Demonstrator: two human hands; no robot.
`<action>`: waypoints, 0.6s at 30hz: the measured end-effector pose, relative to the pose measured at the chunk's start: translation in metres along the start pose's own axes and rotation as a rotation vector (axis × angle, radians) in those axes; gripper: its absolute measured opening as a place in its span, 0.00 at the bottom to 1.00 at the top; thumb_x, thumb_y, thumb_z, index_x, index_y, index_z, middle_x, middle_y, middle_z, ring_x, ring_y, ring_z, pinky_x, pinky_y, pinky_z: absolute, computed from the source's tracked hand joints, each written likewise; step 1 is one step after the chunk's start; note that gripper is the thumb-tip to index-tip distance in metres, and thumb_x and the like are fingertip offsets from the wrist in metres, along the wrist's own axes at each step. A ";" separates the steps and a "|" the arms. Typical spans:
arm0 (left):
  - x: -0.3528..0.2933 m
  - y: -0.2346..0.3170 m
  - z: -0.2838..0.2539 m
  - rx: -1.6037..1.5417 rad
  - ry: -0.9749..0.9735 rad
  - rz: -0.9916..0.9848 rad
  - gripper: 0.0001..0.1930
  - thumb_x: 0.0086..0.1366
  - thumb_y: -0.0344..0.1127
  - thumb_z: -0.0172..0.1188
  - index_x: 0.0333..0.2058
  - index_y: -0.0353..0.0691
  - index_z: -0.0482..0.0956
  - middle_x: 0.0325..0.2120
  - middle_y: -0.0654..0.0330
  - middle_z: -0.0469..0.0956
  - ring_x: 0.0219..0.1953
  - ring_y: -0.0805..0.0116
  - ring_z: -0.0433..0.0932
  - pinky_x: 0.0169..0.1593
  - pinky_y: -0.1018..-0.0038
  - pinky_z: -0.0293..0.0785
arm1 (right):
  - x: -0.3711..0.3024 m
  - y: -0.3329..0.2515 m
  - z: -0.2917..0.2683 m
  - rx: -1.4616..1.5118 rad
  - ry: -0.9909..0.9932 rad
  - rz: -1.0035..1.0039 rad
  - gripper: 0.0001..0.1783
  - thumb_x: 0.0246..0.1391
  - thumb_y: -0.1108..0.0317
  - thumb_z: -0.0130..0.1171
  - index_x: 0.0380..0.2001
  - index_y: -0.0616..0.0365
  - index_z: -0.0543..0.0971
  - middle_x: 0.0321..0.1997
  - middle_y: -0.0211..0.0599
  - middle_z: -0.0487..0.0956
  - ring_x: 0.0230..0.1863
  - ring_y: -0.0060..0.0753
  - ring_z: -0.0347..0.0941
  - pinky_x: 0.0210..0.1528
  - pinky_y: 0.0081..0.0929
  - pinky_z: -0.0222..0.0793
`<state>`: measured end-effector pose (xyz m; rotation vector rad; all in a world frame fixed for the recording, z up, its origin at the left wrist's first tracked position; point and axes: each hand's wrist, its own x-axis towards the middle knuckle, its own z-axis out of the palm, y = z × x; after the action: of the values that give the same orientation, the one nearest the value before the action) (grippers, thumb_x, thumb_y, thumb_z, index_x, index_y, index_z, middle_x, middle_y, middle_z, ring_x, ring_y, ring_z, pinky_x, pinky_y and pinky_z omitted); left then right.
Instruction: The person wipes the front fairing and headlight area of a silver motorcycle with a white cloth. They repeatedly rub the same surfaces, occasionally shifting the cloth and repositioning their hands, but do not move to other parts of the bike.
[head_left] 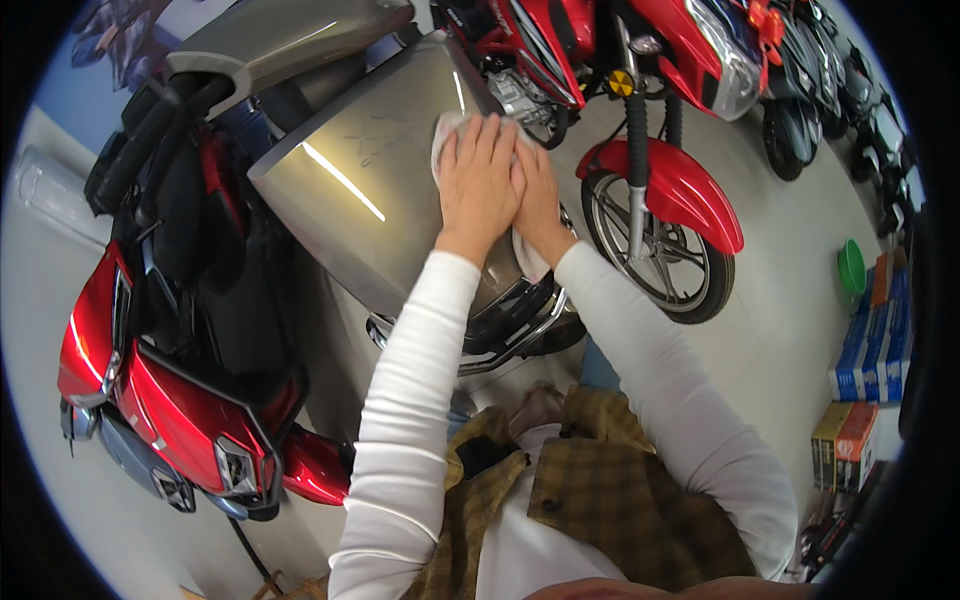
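Note:
Both my hands rest on a pale cloth (530, 258), pressing it against a large glossy grey-gold vehicle panel (340, 200). My left hand (478, 185) lies with its fingers stretched out over the upper part of the cloth. Close against it on the right, partly overlapped, my right hand (540, 205) lies flat too. The cloth shows past the left fingers and hangs below the right wrist. Faint dark scrawls mark the panel near its upper middle. A curved chrome bar (515, 345) and black trim sit at the panel's near end.
Beside the panel on the right stands a red motorcycle with a red front fender (700, 195). A red and black scooter (190, 420) is close on the left. More motorcycles line the far right. Stacked boxes (870, 350) and a green bowl (851, 267) are at the right edge.

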<state>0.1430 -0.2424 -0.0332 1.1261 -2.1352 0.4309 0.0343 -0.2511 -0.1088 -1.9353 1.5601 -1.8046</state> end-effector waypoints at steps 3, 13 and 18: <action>-0.046 0.025 0.001 -0.065 -0.087 0.000 0.28 0.65 0.41 0.57 0.64 0.48 0.73 0.66 0.58 0.71 0.70 0.56 0.65 0.72 0.50 0.54 | -0.065 -0.002 -0.014 -0.091 -0.008 0.119 0.29 0.64 0.60 0.57 0.67 0.49 0.69 0.67 0.56 0.67 0.63 0.64 0.67 0.64 0.51 0.65; -0.190 0.031 -0.039 -0.140 -0.217 -0.051 0.28 0.64 0.41 0.58 0.64 0.48 0.75 0.67 0.57 0.71 0.71 0.55 0.66 0.70 0.49 0.56 | -0.198 -0.056 -0.015 -0.037 -0.075 0.161 0.31 0.62 0.59 0.59 0.67 0.51 0.68 0.75 0.68 0.52 0.76 0.73 0.49 0.74 0.64 0.48; -0.163 -0.013 -0.063 -0.175 -0.124 -0.066 0.28 0.65 0.43 0.63 0.63 0.42 0.75 0.65 0.54 0.73 0.71 0.51 0.66 0.73 0.46 0.51 | -0.131 -0.068 -0.019 -0.095 -0.196 -0.075 0.34 0.56 0.55 0.63 0.66 0.47 0.71 0.74 0.58 0.58 0.77 0.64 0.51 0.74 0.66 0.43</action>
<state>0.2449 -0.1168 -0.1018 1.1453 -2.1872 0.1439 0.0873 -0.1191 -0.1514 -2.1661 1.5537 -1.5357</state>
